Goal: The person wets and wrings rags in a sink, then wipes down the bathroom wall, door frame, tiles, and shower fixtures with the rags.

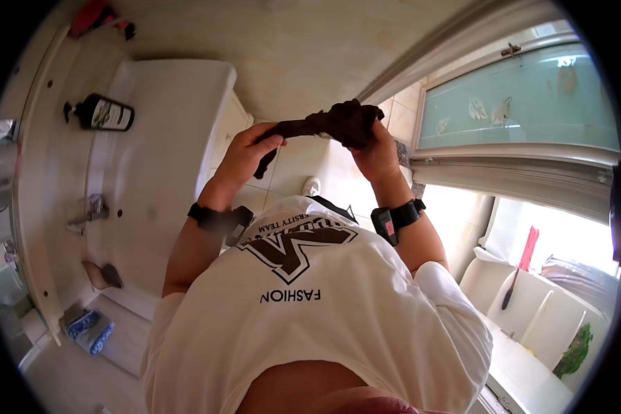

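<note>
A dark brown cloth [345, 124] is stretched between my two hands above the tiled floor. It is bunched into a thick clump at its right end and narrows to a twisted strip toward the left. My left hand [245, 155] is closed around the narrow part, and a loose end hangs below the fingers. The thick clump is gripped by my right hand [378, 153], its fingers partly hidden behind the fabric. What kind of cloth item it is, I cannot make out.
To my left is a white washbasin [165, 138] with a metal faucet [93, 214], a dark pump bottle [107, 114] and a blue-and-white packet or cloth [90, 331]. A frosted glass door panel [524, 103] stands at the right. A red-handled brush [529, 252] is farther down that side.
</note>
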The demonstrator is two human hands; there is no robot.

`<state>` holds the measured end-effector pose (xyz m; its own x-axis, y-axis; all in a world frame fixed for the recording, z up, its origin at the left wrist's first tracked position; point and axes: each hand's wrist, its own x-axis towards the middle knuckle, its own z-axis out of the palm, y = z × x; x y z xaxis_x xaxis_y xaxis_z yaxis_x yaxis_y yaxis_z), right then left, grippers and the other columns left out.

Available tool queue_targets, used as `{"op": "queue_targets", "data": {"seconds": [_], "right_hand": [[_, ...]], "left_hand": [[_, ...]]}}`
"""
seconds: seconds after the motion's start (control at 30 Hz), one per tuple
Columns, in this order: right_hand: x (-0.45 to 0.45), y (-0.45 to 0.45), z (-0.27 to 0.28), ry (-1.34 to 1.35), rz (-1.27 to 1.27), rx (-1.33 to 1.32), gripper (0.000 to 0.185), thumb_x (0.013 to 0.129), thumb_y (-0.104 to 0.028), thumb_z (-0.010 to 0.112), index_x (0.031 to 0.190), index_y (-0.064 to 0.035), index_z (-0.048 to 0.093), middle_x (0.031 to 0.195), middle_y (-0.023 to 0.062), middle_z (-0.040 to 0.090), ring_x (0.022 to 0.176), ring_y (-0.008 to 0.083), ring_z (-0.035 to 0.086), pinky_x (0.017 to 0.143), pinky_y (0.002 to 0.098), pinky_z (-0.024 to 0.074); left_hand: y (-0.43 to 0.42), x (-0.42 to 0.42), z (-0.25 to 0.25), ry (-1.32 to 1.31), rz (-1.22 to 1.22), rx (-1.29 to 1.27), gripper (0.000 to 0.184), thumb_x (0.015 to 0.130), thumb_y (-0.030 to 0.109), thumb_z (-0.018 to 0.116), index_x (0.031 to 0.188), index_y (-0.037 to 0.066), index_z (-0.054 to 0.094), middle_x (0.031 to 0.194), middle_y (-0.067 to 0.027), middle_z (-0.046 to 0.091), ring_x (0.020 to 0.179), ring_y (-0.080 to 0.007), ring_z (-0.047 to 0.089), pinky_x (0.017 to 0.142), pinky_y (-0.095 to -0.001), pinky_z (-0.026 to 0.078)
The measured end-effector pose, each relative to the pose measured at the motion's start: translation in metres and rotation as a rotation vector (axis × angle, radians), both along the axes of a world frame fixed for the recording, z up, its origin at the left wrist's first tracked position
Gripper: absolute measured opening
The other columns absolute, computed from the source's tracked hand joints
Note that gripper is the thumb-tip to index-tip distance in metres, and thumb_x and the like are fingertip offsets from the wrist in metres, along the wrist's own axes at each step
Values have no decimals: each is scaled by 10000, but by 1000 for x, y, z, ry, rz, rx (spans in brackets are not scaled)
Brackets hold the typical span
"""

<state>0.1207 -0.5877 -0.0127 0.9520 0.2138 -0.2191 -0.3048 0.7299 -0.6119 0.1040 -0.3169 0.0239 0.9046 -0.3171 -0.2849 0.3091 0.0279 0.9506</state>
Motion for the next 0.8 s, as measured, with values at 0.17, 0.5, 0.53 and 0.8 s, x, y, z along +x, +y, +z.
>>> {"op": "queue_targets", "data": {"seconds": [0.17,0.5,0.53,0.8], "right_hand": [[26,-72,8,59,-33,20,471,981,-427,394,1291,-84,482,1257,85,568,1003,217,574,694,311,458],[29,-162,14,-36,-281,154,424,972,-339,407,1253,-44,522,1267,111,575,1153,263,553,1013,404,410],[26,-168,8,23,-358,169,434,949,-298,440,1258,-5,522,1248,118,590,1169,261,550,1057,409,383],[-18,-212,-2,177,-679,183,447,960,-391,447,1222,-43,549,1255,132,577,1200,301,520,1062,433,378]], "left_hand": [[-72,50,5,-101,-5,21,197,908,78,610,1091,5,613,800,-15,612,715,-111,572,677,-253,472],[-179,124,-9,8,-346,-133,237,919,185,634,1055,-5,597,927,-58,648,789,-144,615,713,-287,502],[-187,128,-6,15,-325,-195,242,919,212,642,1041,8,597,931,-54,645,782,-141,612,699,-286,504],[-223,166,15,19,-345,-342,196,916,191,645,1033,38,609,898,-42,640,692,-115,582,608,-255,485]]}}
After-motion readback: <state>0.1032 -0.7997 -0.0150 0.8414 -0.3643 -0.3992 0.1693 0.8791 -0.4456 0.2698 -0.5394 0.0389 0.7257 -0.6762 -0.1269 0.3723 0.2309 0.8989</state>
